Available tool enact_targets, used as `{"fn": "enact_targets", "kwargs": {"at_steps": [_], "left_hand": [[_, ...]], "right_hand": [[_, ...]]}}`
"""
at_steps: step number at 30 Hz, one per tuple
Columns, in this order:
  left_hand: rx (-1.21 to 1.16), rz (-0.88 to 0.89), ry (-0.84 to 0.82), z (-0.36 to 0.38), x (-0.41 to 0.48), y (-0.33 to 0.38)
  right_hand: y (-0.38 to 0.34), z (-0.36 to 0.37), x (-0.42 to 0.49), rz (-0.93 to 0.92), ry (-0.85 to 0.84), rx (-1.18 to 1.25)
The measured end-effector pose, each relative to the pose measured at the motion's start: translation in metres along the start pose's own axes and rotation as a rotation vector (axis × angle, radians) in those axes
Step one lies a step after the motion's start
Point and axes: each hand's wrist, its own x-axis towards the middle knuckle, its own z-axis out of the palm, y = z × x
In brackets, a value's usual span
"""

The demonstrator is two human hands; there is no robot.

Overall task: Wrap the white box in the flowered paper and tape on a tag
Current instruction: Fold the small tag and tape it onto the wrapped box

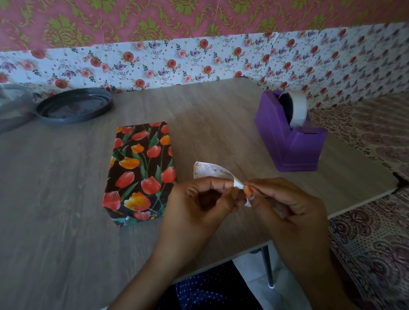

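The box (140, 171), covered in black paper with red and orange tulips, lies flat on the wooden table (59, 184), its long side running away from me. Just right of it I hold a small white tag (211, 172) with printed script, curled upward above the table. My left hand (201, 202) and my right hand (287, 202) meet at the tag's near end, and both pinch it between thumb and fingertips. A purple tape dispenser (291, 137) with a white roll stands at the far right.
A dark round lid (75, 106) and a clear container (4, 107) sit at the far left of the table. Flowered paper lines the wall behind. The table's right edge drops to a patterned cloth (377, 217). A metal table leg (268, 264) shows below.
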Motion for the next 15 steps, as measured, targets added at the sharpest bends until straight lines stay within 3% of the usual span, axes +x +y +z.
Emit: {"fn": "enact_targets", "kwargs": {"at_steps": [15], "left_hand": [[0.162,0.097,-0.016,-0.0012,-0.0008,0.0016]], "right_hand": [[-0.0057,-0.0030,-0.0031,-0.066,-0.052,-0.090]]}}
